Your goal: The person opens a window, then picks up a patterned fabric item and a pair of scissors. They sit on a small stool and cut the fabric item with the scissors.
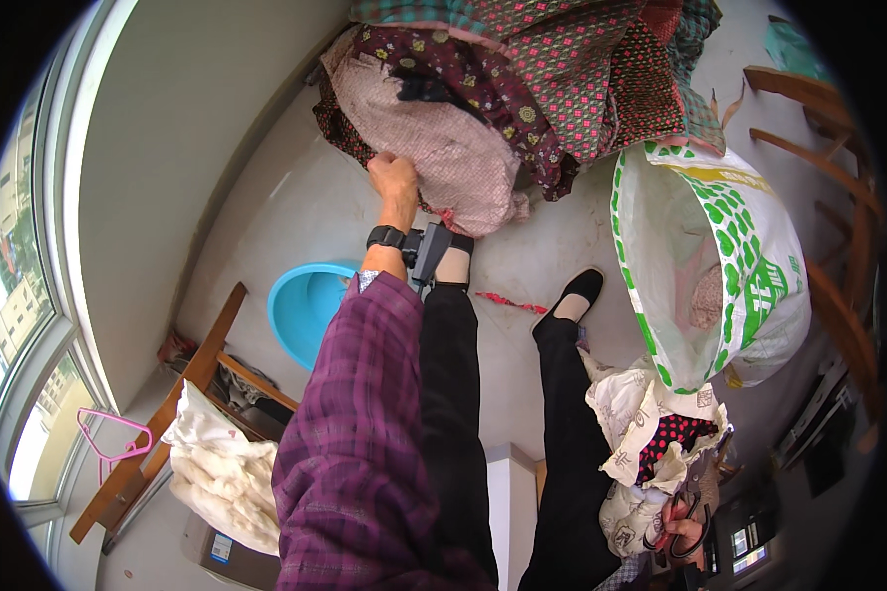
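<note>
My left hand (393, 177) reaches forward, its fingers closed on the edge of a pale pink checked cloth (451, 148), where a dark red patterned fabric borders it. That cloth belongs to a heap of patterned fabrics (562, 81), with floral, dotted and plaid pieces. A small black piece (432, 89) lies on the pink cloth. At the lower right, my right hand (684, 530) holds scissors (691, 510) with dark handles. Beside it is a cream printed cloth bag (624, 414), its mouth showing red-dotted black fabric (669, 443).
A white and green plastic sack (776, 221) gapes at the right, some pink fabric inside. A blue basin (303, 295) sits left of my feet. A red fabric strip (511, 302) lies on the floor. Wooden furniture (846, 310) stands right; a wooden frame (199, 362) and white bundle (222, 480) are left.
</note>
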